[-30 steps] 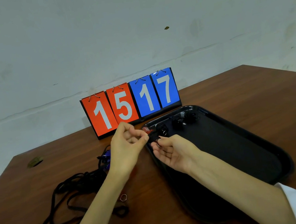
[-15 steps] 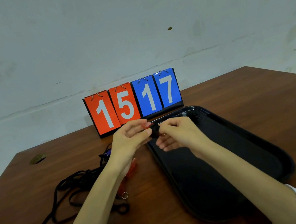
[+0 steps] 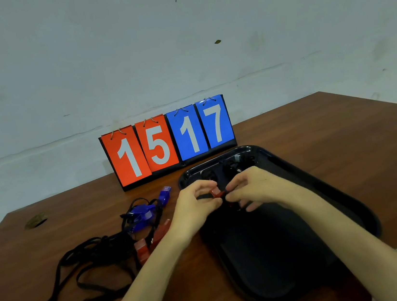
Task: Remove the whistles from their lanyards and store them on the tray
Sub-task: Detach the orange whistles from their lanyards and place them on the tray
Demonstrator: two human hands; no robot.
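Note:
My left hand [image 3: 195,209] and my right hand [image 3: 255,188] meet over the near-left part of the black tray [image 3: 337,197], both pinching a small red whistle [image 3: 216,194] with a black lanyard end on it. Dark whistles [image 3: 232,167] lie in the tray's far corner. On the table to the left sit blue whistles [image 3: 141,212] and red whistles [image 3: 151,242], tangled with black lanyards [image 3: 81,266].
A flip scoreboard [image 3: 168,141] reading 15 and 17 stands behind the tray against the white wall. The brown wooden table [image 3: 340,126] extends to the right. A dark mark [image 3: 36,219] sits at the table's far left.
Both hands have come together lower over the tray's left rim, with the right hand turned palm down. The red whistle now shows between the fingertips.

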